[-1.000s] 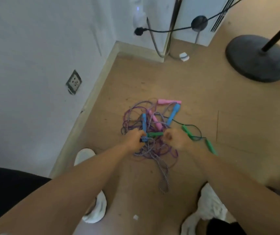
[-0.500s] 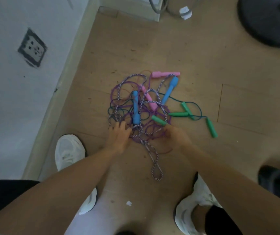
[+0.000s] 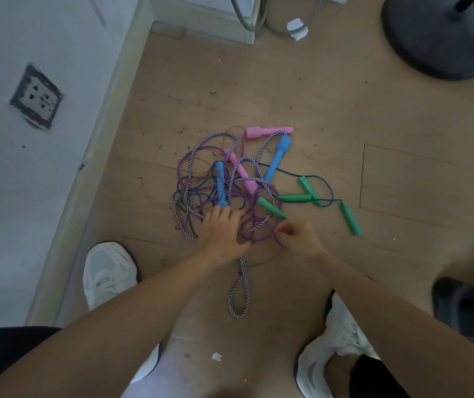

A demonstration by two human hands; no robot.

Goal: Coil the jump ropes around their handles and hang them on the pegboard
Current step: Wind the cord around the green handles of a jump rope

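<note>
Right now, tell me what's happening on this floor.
A person bends over a tangled pile of jump ropes on the wooden floor. The left hand is on the tangle just below a blue handle. The right hand pinches a purple cord. No rope is coiled around its handles yet.

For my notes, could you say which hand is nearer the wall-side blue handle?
Left. The left hand lies at the near end of the blue handle; the right hand sits farther off.
</note>
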